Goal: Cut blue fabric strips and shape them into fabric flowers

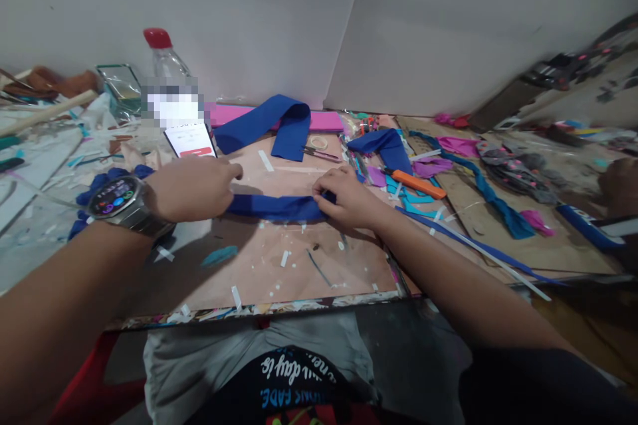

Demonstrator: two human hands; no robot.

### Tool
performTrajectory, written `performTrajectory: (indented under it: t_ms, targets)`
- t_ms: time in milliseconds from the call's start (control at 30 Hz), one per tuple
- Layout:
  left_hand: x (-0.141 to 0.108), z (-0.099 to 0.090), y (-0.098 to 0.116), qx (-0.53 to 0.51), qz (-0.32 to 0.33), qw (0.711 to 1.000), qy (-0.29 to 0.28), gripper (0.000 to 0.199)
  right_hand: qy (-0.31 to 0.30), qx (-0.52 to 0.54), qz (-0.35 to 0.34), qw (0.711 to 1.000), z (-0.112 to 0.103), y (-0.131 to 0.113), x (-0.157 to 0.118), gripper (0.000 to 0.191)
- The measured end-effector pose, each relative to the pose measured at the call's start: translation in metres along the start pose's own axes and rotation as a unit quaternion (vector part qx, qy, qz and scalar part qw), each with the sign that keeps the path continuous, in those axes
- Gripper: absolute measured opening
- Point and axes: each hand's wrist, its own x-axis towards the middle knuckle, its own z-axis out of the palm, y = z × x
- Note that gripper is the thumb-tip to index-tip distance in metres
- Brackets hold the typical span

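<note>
A narrow blue fabric strip [276,207] runs flat across the work board between my two hands. My left hand [197,189], with a watch [117,198] on its wrist, is closed at the strip's left end; its fingertips are partly hidden. At the other end, my right hand [343,197] has its thumb and fingers pinched on the strip. Beyond them, a wider folded blue fabric band [289,121] rests partly on a pink slab [326,121]. Gathered dark blue fabric [107,177] lies behind my left wrist.
A phone [192,141] leans near a red-capped bottle [169,60]. Tweezers [323,154], an orange cutter [416,183] and fabric scraps lie to the right. At the far right, another person's hand [618,186] shows. A wall [249,20] closes off the back.
</note>
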Motion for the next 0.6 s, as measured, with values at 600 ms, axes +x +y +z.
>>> performTrajectory:
  t_ms: [600]
  targets:
    - [0.011,0.027,0.062,-0.286,0.149,0.945,-0.057,0.030,0.019,0.075,-0.078,0.994,0.000,-0.041,-0.012,0.010]
